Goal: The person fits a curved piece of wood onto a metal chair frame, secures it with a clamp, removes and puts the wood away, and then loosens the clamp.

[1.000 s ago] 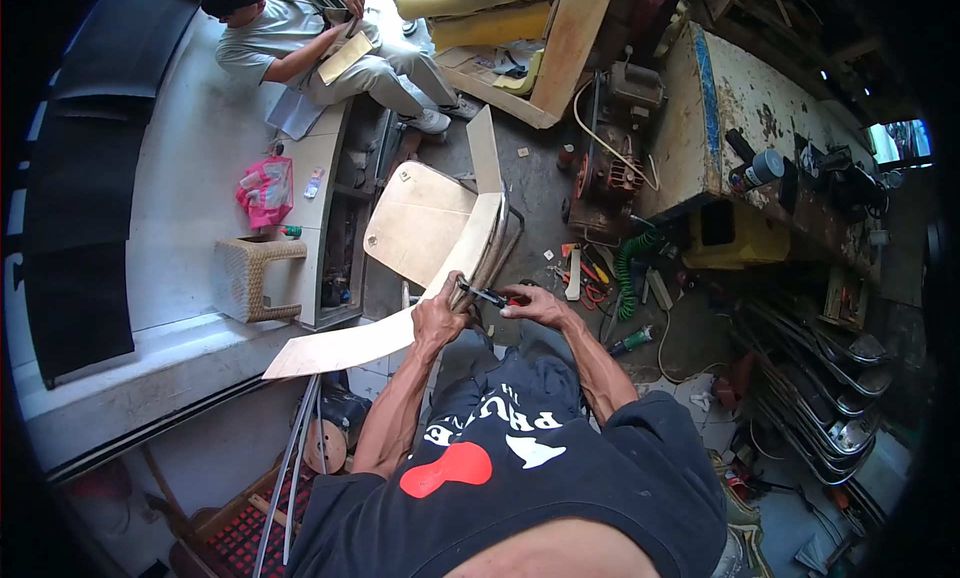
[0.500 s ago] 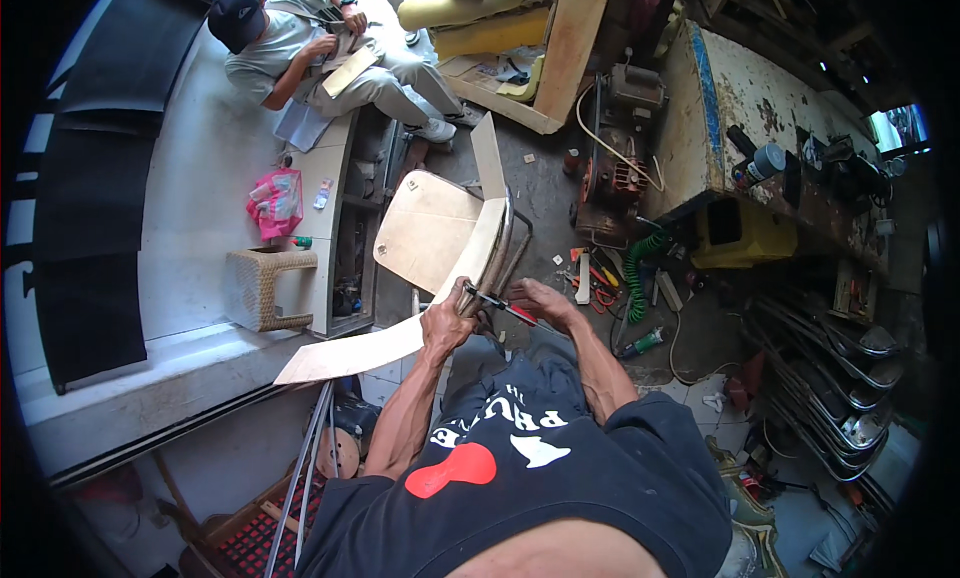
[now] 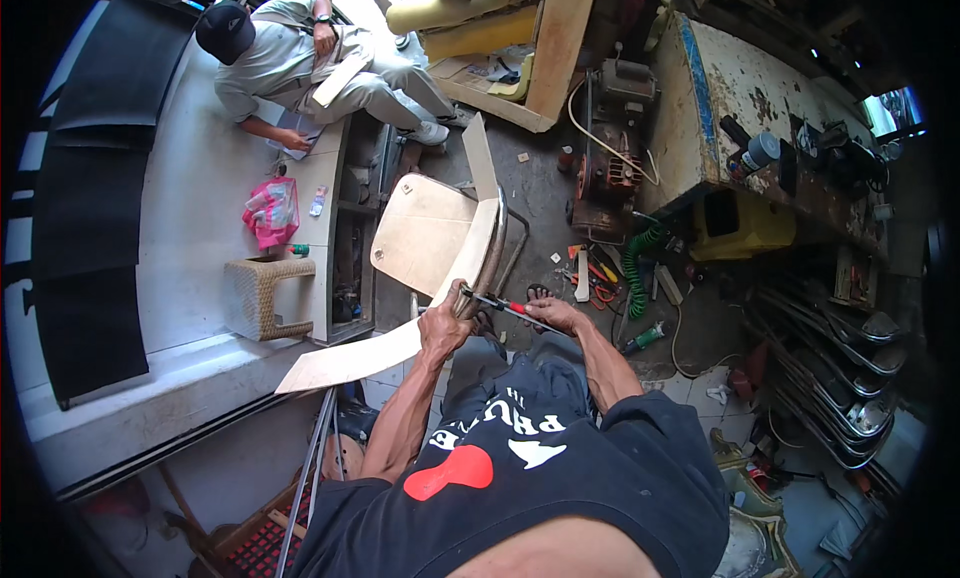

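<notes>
A long, pale, curved board strip (image 3: 350,360) runs across the rim of a round-cornered chair seat panel (image 3: 422,226) on a metal frame (image 3: 517,246). My left hand (image 3: 446,325) is closed around the strip at the near corner of the seat. Against its fingertips lies the head of a slim hand tool (image 3: 517,307) with a red-and-black grip and a second, thin grey arm; its exact kind is unclear. My right hand (image 3: 562,315) is closed on the outer end of this tool. The fingers partly hide the grip.
A seated person (image 3: 290,68) is at the upper left, near a pink bag (image 3: 271,213) and a woven stool (image 3: 268,296). An air compressor (image 3: 610,168) with a green coiled hose (image 3: 640,268) stands right of the chair. Loose tools (image 3: 603,274) lie on the floor; stacked metal frames (image 3: 850,398) stand right.
My right hand has closed onto the tool's end, and the tool's arms look further apart. My left hand stays on the strip. The seated person has lowered one hand to the papers.
</notes>
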`<act>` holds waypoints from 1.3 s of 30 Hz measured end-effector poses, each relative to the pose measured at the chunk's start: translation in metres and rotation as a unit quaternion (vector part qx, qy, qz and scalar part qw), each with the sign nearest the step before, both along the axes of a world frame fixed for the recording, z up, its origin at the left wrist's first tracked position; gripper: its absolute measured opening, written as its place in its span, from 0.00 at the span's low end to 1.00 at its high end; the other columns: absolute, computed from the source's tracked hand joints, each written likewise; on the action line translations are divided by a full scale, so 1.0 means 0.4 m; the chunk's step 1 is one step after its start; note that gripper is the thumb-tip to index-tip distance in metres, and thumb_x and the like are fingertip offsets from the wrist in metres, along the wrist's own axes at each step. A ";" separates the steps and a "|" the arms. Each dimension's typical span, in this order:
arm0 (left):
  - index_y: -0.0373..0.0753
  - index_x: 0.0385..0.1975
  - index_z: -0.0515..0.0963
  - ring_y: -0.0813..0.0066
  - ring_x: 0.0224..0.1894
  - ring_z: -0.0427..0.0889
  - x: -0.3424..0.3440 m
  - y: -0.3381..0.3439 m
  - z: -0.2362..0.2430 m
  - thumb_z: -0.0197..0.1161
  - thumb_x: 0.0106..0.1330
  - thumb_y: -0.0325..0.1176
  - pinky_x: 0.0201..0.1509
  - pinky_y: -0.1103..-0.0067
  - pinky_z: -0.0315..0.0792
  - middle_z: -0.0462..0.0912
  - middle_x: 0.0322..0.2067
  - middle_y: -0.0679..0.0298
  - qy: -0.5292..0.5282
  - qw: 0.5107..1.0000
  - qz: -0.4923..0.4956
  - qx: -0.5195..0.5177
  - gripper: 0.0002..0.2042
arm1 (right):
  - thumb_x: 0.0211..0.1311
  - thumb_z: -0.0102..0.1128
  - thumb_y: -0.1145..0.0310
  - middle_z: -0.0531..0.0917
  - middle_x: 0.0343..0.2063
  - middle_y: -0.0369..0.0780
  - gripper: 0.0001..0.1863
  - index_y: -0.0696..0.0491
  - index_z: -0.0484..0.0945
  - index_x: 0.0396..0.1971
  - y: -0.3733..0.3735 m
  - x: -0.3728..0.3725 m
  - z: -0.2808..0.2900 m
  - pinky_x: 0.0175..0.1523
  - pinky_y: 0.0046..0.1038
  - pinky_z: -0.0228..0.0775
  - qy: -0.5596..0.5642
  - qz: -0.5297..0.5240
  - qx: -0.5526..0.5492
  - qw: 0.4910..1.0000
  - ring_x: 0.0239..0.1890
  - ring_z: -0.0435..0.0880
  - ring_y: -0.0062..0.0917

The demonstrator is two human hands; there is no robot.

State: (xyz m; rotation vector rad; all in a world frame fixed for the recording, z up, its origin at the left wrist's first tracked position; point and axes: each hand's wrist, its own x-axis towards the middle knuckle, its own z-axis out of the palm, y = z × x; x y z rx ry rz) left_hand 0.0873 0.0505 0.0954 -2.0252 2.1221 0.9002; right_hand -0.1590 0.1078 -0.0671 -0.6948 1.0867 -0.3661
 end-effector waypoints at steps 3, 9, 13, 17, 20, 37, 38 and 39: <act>0.55 0.63 0.67 0.44 0.30 0.83 -0.001 -0.001 -0.004 0.65 0.42 0.38 0.38 0.61 0.75 0.81 0.23 0.43 0.001 1.000 0.003 -0.001 0.39 | 0.66 0.59 0.53 0.80 0.26 0.31 0.21 0.58 0.82 0.41 -0.003 0.006 0.013 0.36 0.21 0.67 -0.076 -0.053 -0.011 0.996 0.27 0.75 0.16; 0.56 0.63 0.66 0.43 0.29 0.82 0.006 0.006 -0.013 0.64 0.42 0.38 0.37 0.59 0.75 0.81 0.23 0.43 0.007 1.000 -0.002 -0.013 0.39 | 0.65 0.55 0.46 0.81 0.33 0.36 0.28 0.56 0.77 0.50 -0.005 0.010 -0.013 0.39 0.23 0.68 -0.034 0.005 0.012 0.999 0.30 0.77 0.18; 0.57 0.63 0.65 0.43 0.29 0.82 0.006 0.005 -0.020 0.65 0.42 0.38 0.37 0.59 0.75 0.81 0.23 0.44 0.002 1.000 -0.003 -0.021 0.39 | 0.65 0.60 0.52 0.79 0.35 0.34 0.24 0.58 0.77 0.49 -0.006 0.001 -0.004 0.36 0.23 0.70 -0.020 0.012 -0.049 0.999 0.30 0.75 0.17; 0.57 0.63 0.65 0.43 0.30 0.82 0.002 -0.006 -0.019 0.65 0.43 0.38 0.37 0.59 0.75 0.81 0.23 0.44 -0.009 1.000 -0.005 -0.007 0.39 | 0.64 0.60 0.52 0.79 0.35 0.34 0.24 0.56 0.76 0.50 -0.032 -0.002 -0.011 0.36 0.24 0.70 -0.002 0.042 0.024 0.999 0.30 0.76 0.17; 0.57 0.63 0.65 0.44 0.30 0.83 0.013 0.005 -0.029 0.65 0.42 0.39 0.37 0.59 0.75 0.81 0.23 0.44 -0.006 1.000 -0.004 -0.018 0.39 | 0.67 0.54 0.49 0.80 0.29 0.36 0.24 0.57 0.81 0.41 -0.003 0.021 -0.001 0.36 0.22 0.71 -0.048 -0.029 -0.062 0.996 0.30 0.78 0.17; 0.58 0.62 0.66 0.42 0.30 0.82 -0.005 0.001 -0.008 0.66 0.42 0.39 0.36 0.58 0.74 0.80 0.22 0.43 -0.005 1.000 -0.003 0.000 0.39 | 0.67 0.54 0.47 0.75 0.50 0.38 0.31 0.51 0.67 0.62 -0.035 -0.023 0.023 0.46 0.27 0.70 -0.085 0.025 0.057 0.994 0.43 0.80 0.22; 0.59 0.62 0.66 0.41 0.31 0.82 -0.017 -0.001 -0.002 0.66 0.42 0.39 0.37 0.57 0.74 0.80 0.23 0.43 0.007 1.000 -0.005 -0.001 0.38 | 0.66 0.55 0.47 0.76 0.49 0.37 0.31 0.51 0.67 0.62 -0.029 -0.049 0.010 0.46 0.26 0.70 -0.075 0.007 0.056 0.996 0.44 0.78 0.21; 0.58 0.61 0.66 0.41 0.31 0.82 -0.021 -0.009 -0.008 0.65 0.42 0.39 0.37 0.57 0.74 0.81 0.23 0.44 -0.020 1.000 -0.007 -0.001 0.38 | 0.66 0.56 0.47 0.76 0.49 0.37 0.32 0.51 0.67 0.62 -0.034 -0.070 0.009 0.46 0.26 0.70 -0.065 -0.006 0.050 0.997 0.46 0.77 0.20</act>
